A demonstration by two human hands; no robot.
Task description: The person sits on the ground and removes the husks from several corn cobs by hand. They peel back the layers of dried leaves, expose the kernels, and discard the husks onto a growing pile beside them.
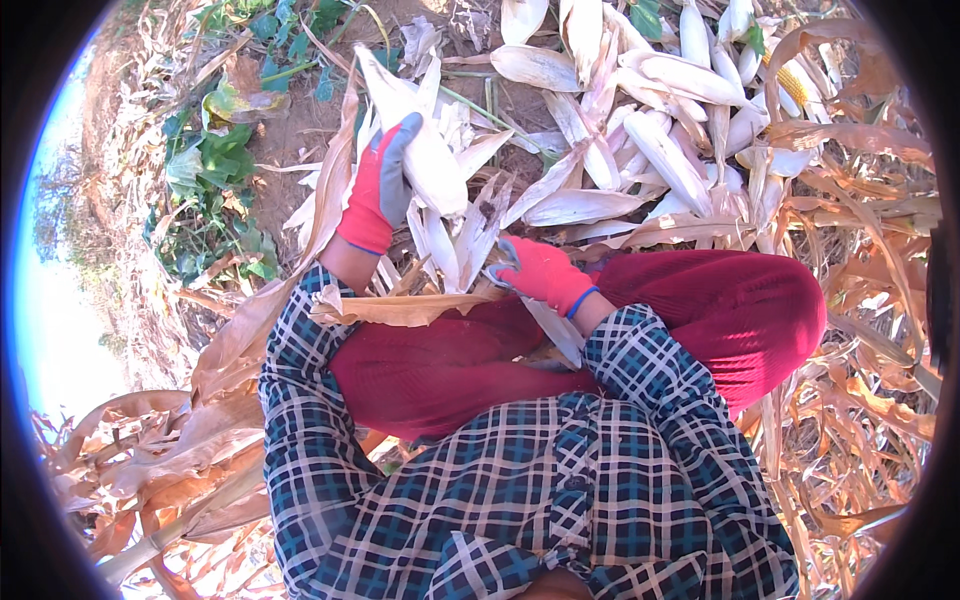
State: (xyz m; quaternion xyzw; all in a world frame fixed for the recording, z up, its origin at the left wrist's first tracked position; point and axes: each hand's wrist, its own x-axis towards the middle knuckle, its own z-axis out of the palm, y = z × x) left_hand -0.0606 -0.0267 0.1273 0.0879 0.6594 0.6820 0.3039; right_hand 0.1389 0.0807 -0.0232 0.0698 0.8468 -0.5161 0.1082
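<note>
In a red glove with a grey palm, my left hand (384,180) is closed around an ear of corn in its pale husk (431,161), held above the ground with its tip pointing up and left. My right hand (541,274), gloved alike, is lower and to the right, over my crossed legs. Its fingers are curled; a pale husk leaf (555,330) hangs just below it, and whether the fingers grip it I cannot tell. Loose pale husks (442,251) lie between the two hands.
A heap of corn ears in husks (667,161) lies at the upper right, one showing yellow kernels (791,86). Green leafy plants (217,165) grow at the left. Dry corn stalks and leaves (217,457) surround me, and a dry leaf (412,309) crosses my lap.
</note>
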